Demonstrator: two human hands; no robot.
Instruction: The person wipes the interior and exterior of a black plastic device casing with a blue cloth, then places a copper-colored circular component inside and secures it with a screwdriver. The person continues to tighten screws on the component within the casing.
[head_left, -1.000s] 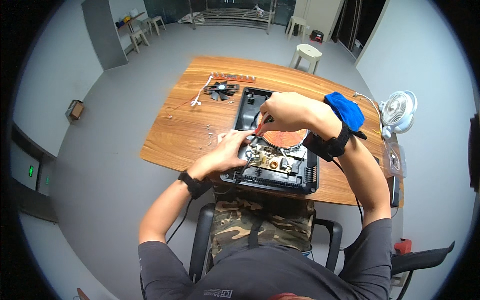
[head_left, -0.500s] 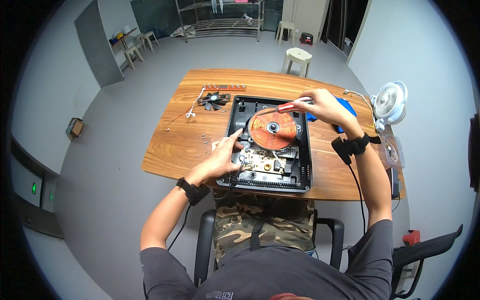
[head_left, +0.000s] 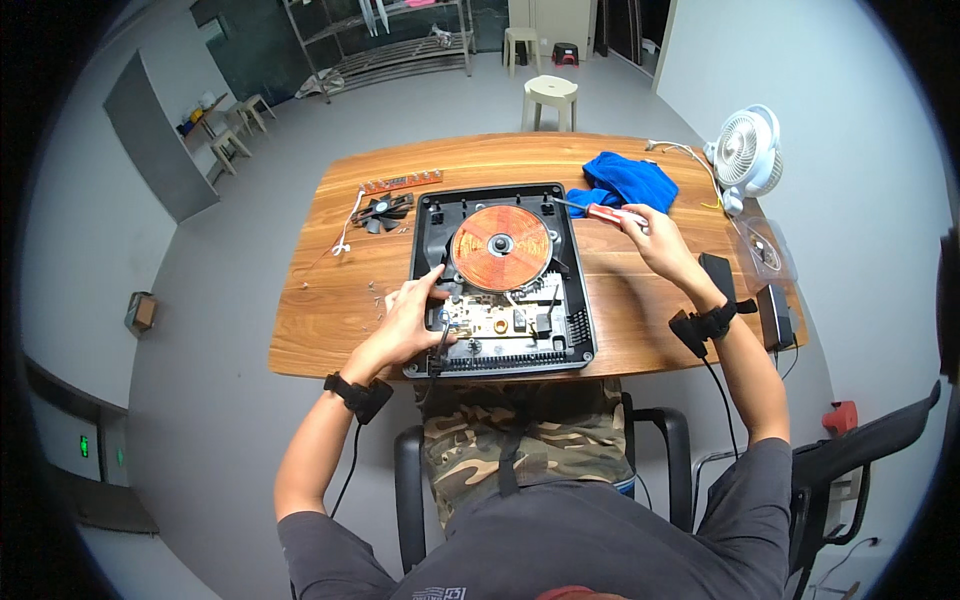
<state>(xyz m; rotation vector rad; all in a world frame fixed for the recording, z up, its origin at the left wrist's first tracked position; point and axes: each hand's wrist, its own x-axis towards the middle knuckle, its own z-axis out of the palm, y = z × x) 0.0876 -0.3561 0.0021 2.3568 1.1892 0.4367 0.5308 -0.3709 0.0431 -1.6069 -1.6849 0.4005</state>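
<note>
An open black induction cooker housing (head_left: 578,300) lies on the table in front of me. In it sit a round copper coil (head_left: 480,262) with a dark hub and, on the near side, a circuit board (head_left: 480,322). My left hand (head_left: 405,318) rests over the housing's left side with thumb and index finger apart, the thumb lying across the board's left edge. Gripped by its red and pale handle, a screwdriver (head_left: 604,213) is in my right hand (head_left: 655,245). Its shaft points left, and the tip is over the housing's far right corner.
Left of the housing lie a black fan (head_left: 383,213), an orange strip board (head_left: 400,183) with a white cable, and several small screws (head_left: 375,292). A blue cloth (head_left: 635,180), a white desk fan (head_left: 747,150), a clear plastic box (head_left: 765,250) and a black box-shaped device (head_left: 773,315) are on the right.
My right hand has moved the screwdriver from over the coil to the housing's far right corner. My left hand stays at the left side. The whole view has shifted, and more blue cloth shows.
</note>
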